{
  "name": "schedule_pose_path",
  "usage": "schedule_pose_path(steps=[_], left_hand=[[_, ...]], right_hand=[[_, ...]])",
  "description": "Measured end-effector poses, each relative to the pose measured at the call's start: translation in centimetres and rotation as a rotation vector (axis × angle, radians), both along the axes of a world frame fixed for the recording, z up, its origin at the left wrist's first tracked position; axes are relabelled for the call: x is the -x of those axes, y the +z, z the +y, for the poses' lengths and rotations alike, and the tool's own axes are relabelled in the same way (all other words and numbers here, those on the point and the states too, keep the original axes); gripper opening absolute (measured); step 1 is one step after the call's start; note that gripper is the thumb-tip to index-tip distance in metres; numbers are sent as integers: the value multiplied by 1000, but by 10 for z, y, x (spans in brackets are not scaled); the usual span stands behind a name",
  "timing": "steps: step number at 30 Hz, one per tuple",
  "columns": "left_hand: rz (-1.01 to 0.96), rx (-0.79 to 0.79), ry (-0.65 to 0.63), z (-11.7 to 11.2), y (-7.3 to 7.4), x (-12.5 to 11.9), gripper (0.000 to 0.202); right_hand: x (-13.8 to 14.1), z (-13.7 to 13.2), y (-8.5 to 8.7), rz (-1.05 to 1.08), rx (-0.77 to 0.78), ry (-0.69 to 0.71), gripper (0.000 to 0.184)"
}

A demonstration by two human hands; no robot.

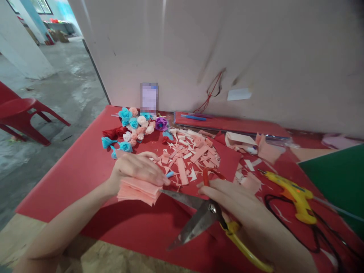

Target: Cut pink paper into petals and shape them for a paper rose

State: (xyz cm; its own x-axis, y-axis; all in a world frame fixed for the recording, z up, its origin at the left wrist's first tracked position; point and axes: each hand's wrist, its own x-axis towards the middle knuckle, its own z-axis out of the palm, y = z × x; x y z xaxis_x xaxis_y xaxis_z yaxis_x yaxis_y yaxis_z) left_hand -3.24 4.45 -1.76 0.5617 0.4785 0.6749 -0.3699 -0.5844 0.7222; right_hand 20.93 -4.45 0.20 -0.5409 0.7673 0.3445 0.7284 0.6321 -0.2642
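Observation:
My left hand (136,168) is closed on a folded stack of pink paper (138,191), held just above the red table (85,178). My right hand (247,212) grips a pair of scissors (199,218) with yellow and red handles. The blades are spread wide, and one tip touches the edge of the pink stack. Behind both hands lies a heap of pink paper scraps (190,153).
Small paper flowers (133,127) in blue, pink, white and purple cluster at the table's far left. A yellow glue gun (295,195) with a black cord lies at right beside a green sheet (338,178). A wall stands behind; a red plastic chair (22,113) is at left.

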Motion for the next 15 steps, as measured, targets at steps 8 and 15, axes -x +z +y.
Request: schedule_pose_path(steps=[8, 15], left_hand=[[0, -6, -41, 2, -2, 2, 44], [16, 11, -41, 0, 0, 1, 40]], right_hand=[[0, 0, -1, -10, 6, -7, 42], [1, 1, 1, 4, 23, -1, 42]])
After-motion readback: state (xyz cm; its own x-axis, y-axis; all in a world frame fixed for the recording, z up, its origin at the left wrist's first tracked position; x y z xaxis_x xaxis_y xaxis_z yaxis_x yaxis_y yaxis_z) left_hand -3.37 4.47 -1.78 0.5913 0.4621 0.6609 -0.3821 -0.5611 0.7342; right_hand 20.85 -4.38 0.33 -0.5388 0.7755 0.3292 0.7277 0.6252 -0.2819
